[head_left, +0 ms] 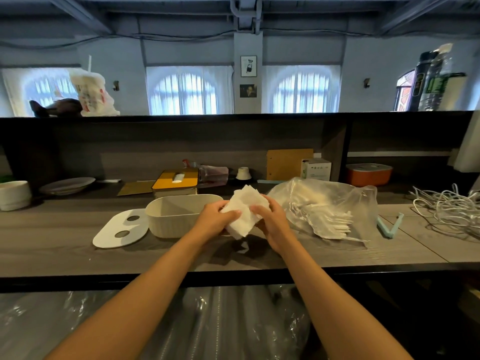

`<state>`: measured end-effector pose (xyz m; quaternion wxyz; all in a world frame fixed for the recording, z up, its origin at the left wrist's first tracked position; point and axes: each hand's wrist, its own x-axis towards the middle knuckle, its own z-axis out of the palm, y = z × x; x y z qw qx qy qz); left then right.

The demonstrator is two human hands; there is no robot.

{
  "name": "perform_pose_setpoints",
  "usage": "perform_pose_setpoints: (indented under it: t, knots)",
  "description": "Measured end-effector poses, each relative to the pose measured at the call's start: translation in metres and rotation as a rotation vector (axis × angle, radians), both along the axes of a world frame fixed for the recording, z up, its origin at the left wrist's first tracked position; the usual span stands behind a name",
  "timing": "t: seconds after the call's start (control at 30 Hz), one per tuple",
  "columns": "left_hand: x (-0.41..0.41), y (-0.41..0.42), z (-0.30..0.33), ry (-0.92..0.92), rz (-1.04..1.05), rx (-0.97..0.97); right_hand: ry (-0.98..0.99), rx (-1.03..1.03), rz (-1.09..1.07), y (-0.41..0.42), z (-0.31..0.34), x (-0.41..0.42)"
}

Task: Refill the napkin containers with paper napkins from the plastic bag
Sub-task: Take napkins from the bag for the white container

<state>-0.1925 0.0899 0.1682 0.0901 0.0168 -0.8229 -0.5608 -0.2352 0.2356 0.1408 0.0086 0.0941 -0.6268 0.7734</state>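
Both hands, left (215, 216) and right (272, 219), fingers curled around a napkin stack (242, 211) beside the open container (176, 216).

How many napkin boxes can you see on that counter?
2: an open cream container beside the left hand, its lid lying off to its left, and a closed yellow-lidded box behind it. Others may be hidden.

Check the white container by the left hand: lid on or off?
Off. The container stands open-topped; its lid lies flat on the counter beside it.
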Motion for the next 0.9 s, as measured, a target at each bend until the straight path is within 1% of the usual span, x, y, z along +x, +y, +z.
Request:
perform_pose_setpoints:
  t: [0.07,0.13,0.2,0.27,0.3,0.4,0.47,0.53,0.6,0.7,0.8,0.9]
  knots:
    - [0.001,0.004,0.001,-0.094,-0.042,0.019,-0.037,-0.087,-0.013,0.004,-0.001,0.0]
    - [0.0,0.012,0.0,-0.202,-0.044,0.132,-0.082,-0.106,-0.013,0.006,-0.001,0.001]
    - [-0.002,0.022,-0.001,-0.263,-0.008,0.226,-0.147,-0.047,-0.048,0.005,0.002,0.001]
    - [-0.006,0.034,-0.004,-0.287,0.047,0.3,-0.23,0.037,-0.08,0.002,0.009,0.007]
    - [-0.007,0.041,-0.005,-0.289,0.073,0.336,-0.235,0.075,-0.078,0.001,0.01,0.009]
    - [-0.014,0.056,-0.012,-0.231,0.17,0.353,-0.183,0.162,-0.026,-0.004,0.01,0.013]
    - [-0.021,0.057,-0.018,-0.178,0.226,0.369,-0.154,0.099,0.011,-0.003,0.01,0.015]
    - [-0.025,0.055,-0.022,-0.119,0.248,0.454,-0.109,0.065,0.028,-0.002,0.006,0.014]
    - [-0.026,0.052,-0.028,-0.049,0.271,0.538,-0.035,0.152,0.053,-0.003,0.002,0.015]
    - [-0.025,0.05,-0.036,-0.008,0.276,0.549,0.072,0.306,0.092,-0.007,-0.002,0.019]
    - [-0.024,0.048,-0.037,0.027,0.239,0.545,0.176,0.431,0.06,-0.009,-0.003,0.023]
    - [-0.022,0.046,-0.036,-0.007,0.237,0.545,0.143,0.45,0.092,-0.006,-0.004,0.022]
